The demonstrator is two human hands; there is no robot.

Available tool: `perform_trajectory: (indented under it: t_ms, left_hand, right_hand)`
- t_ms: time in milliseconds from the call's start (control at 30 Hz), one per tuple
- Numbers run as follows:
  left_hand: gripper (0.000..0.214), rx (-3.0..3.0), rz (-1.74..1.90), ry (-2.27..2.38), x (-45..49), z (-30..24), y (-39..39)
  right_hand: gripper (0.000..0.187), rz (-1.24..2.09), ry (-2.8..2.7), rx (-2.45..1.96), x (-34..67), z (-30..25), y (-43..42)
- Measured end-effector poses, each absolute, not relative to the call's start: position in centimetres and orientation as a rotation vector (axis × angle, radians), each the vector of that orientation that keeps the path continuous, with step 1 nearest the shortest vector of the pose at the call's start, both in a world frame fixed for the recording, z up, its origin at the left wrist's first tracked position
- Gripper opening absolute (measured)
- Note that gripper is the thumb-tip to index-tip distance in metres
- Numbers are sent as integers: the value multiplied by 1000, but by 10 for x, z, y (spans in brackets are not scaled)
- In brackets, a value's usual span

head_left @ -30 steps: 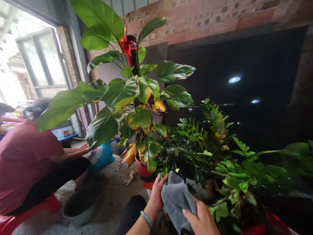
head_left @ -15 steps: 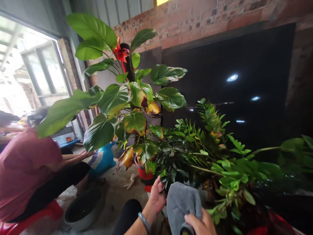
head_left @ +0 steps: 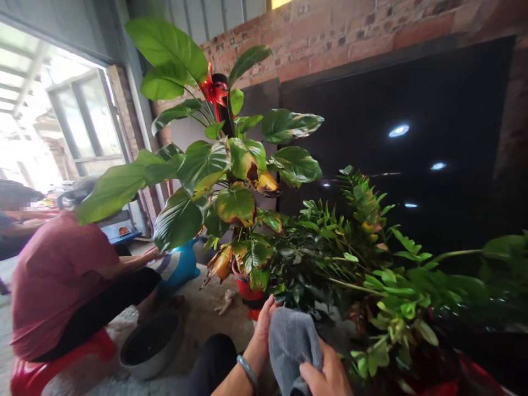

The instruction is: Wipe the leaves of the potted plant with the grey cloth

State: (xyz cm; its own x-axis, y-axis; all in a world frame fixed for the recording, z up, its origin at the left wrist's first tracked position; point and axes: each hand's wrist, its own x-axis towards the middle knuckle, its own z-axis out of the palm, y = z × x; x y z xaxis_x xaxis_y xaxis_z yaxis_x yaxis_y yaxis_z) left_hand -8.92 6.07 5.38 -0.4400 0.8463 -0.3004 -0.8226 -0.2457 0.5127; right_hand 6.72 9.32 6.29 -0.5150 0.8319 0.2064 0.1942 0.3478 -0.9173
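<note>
At the bottom centre, both my hands hold a grey cloth [head_left: 292, 341]. My right hand [head_left: 325, 375] grips its lower part with the thumb pressed over it. My left hand [head_left: 264, 324], a bluish bangle on its wrist, rests against the cloth's left edge with fingers reaching into the foliage. The cloth lies against the low dark-leaved plant [head_left: 313, 258] right in front of me. Behind it stands a tall broad-leaved plant [head_left: 206, 165] in a red pot [head_left: 246, 289], with a red bow [head_left: 214, 91] on its pole.
A person in a red shirt [head_left: 58, 280] crouches at the left on a red stool [head_left: 61, 360], beside a dark round basin [head_left: 150, 344] and a blue object [head_left: 181, 264]. Brick wall [head_left: 330, 33] and a black panel [head_left: 412, 137] stand behind; an open doorway [head_left: 49, 132] lies left.
The cloth has shifted slightly left and down against the low plant, with both hands still on it. My view has drifted a little to the left.
</note>
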Motion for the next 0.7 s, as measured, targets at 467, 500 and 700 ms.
perform_trajectory:
  t_ms: [467,500,700]
  left_hand:
    - [56,121,1946,950,-35,62,11]
    - [55,142,1983,935,-28,70,9]
    - [25,-125,2127,994,-31,105,17]
  right_hand:
    - [44,594,-2018,-758,59,70,111]
    - [44,527,-2059,-668,56,70,105]
    - [55,501,-2240,-189,44,83,79]
